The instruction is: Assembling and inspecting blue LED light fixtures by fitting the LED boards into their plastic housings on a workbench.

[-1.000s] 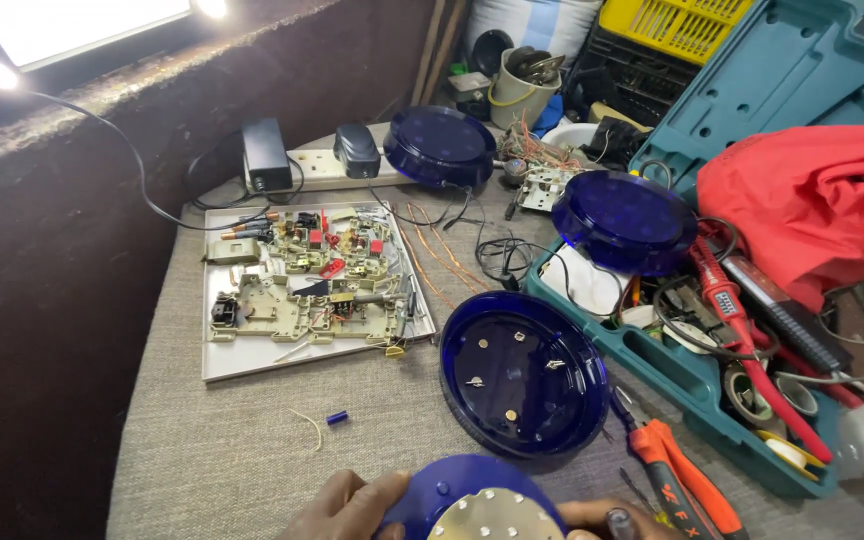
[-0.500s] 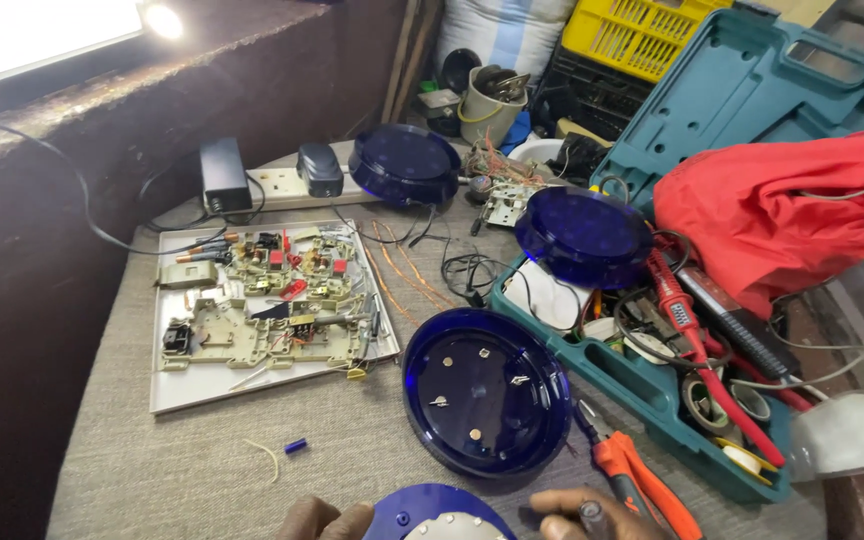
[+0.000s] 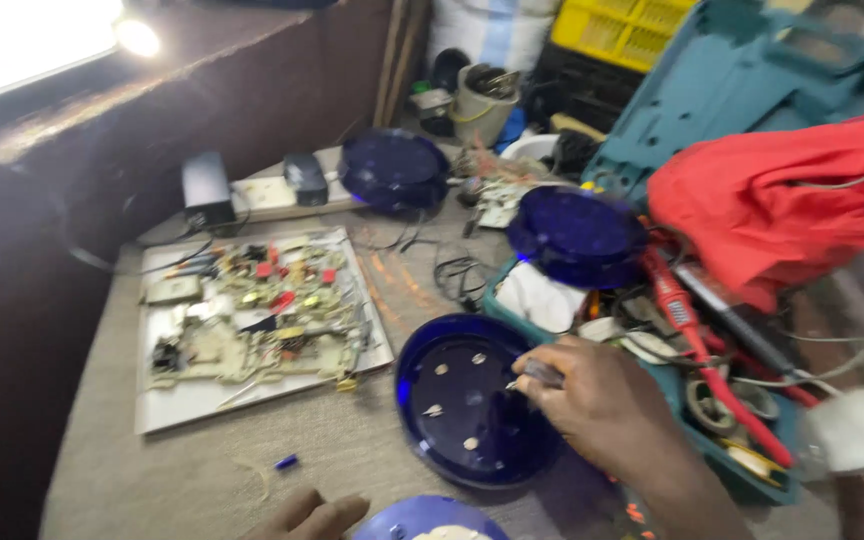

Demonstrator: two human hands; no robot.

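Observation:
My right hand (image 3: 602, 405) reaches over the right rim of a round dark blue plastic cover (image 3: 467, 400) lying open side up on the table, and pinches a small thin metal piece (image 3: 537, 372) by its tip. Several small pale bits lie inside that cover. My left hand (image 3: 307, 518) shows at the bottom edge, fingers resting beside another blue round housing (image 3: 432, 518) with a pale inside; whether it grips the housing is hidden by the frame edge.
A white tray (image 3: 187, 405) with circuit boards (image 3: 252, 320) lies at the left. Two more blue covers (image 3: 392, 168) (image 3: 577, 232) sit farther back. A teal tool case (image 3: 742, 90) with red cloth (image 3: 792, 200), a red-handled tool (image 3: 687, 320) and wires fills the right.
My right hand has come up from the bottom edge to the open blue cover and now holds a small metal piece. The view has shifted, so the table contents sit lower left.

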